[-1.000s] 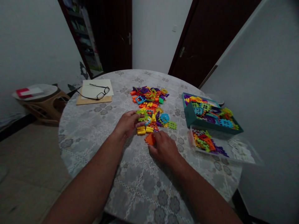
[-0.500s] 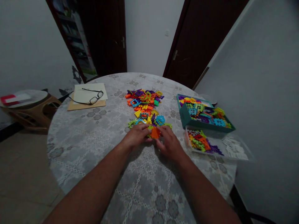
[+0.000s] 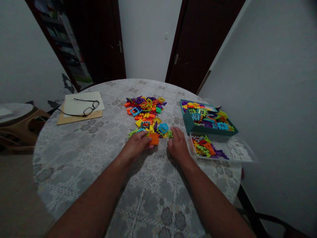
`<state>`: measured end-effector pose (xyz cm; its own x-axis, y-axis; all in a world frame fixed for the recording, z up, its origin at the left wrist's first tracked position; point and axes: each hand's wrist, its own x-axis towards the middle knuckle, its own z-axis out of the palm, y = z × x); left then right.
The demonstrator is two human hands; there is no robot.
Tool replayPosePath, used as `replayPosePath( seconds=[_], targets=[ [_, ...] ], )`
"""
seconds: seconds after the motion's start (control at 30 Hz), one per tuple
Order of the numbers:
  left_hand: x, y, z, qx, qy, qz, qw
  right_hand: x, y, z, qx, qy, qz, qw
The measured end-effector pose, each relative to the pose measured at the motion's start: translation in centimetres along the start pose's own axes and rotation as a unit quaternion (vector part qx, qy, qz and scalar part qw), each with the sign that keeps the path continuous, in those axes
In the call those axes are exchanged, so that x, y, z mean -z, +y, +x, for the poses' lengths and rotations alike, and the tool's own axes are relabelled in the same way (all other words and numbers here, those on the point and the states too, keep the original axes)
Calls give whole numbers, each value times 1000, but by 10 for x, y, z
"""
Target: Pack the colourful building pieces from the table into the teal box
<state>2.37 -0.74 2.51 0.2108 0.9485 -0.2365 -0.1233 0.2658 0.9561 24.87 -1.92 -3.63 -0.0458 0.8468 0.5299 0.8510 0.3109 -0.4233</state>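
My left hand [image 3: 138, 142] is closed on an orange toothed building piece [image 3: 154, 138], held at the near end of a pile of colourful plastic pieces [image 3: 147, 105]. A bit of lime green shows along the back of the orange piece; whether the two are joined is hard to see. My right hand [image 3: 178, 144] rests on the table to the right of the pile, thumb and fingers apart. Its fingertips are beside a lime green piece [image 3: 169, 134], and I cannot tell if they touch it. Just behind the orange piece lies a round blue piece [image 3: 163, 128].
A teal box [image 3: 210, 131] of pieces and a clear plastic tray [image 3: 224, 160] with coloured and white pieces stand at the right. Glasses [image 3: 88, 111] lie on papers [image 3: 68, 99] at the left. A patterned cloth covers the round table [image 3: 146, 195].
My right hand has let go of the orange piece and moved right, towards the lime green piece. My left hand keeps the orange piece. The view has turned slightly to the right.
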Motion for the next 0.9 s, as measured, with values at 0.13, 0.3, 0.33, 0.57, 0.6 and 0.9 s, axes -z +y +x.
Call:
replayPosePath(
  seconds=[0.13, 0.3, 0.33, 0.57, 0.6, 0.9],
  targets=[
    [2, 4, -1, 13, -2, -47, 999, -9, 14, 3, -53, -48, -60, 996],
    [2, 2, 0, 22, 20, -44, 999, 9, 0, 5, -99, -107, -127, 981],
    [2, 1, -1, 21, 22, -40, 999, 14, -3, 5, -106, -112, -136, 979],
    [0, -5, -1, 2, 3, 1, 1000, 30, -22, 0, -1, -7, 61, 998],
    [-1, -6, -1, 1, -1, 5, 1000, 30, -27, -1, 28, -1, 93, 995],
    [-3, -7, -4, -1, -42, 6, 999, 14, -44, -10, 103, -46, 141, 984]
  ],
)
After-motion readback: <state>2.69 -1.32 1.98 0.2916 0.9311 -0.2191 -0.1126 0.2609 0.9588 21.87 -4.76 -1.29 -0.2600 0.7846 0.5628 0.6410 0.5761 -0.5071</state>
